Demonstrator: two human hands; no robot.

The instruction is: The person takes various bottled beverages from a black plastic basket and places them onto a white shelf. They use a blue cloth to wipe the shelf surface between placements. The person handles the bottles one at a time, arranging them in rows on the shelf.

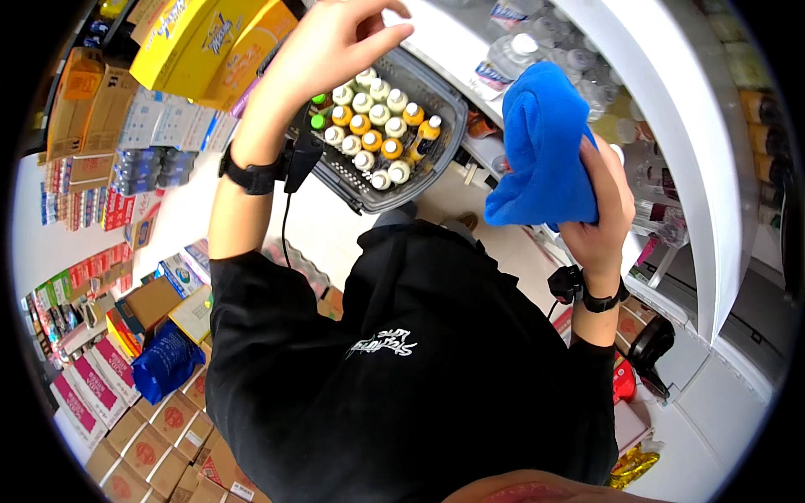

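My right hand (604,207) grips a folded blue cloth (547,151) in front of a white-framed drinks shelf. Just behind the cloth, on that shelf, lie clear plastic bottles (512,53) with white caps. My left hand (358,38) is raised at the top centre with its fingers apart and holds nothing that shows. Below the left hand, a dark grey plastic basket (456,126) holds many small bottles, with white and orange contents; a few have green caps. Each wrist wears a black strap with a small device.
Yellow cartons (188,50) stand at the upper left, above shrink-wrapped packs. Stacked brown cardboard boxes (151,446) and a blue plastic bag (165,364) are at the lower left. The white shelf frame (704,157) curves down the right side. A dark shoe shows on the tiled floor.
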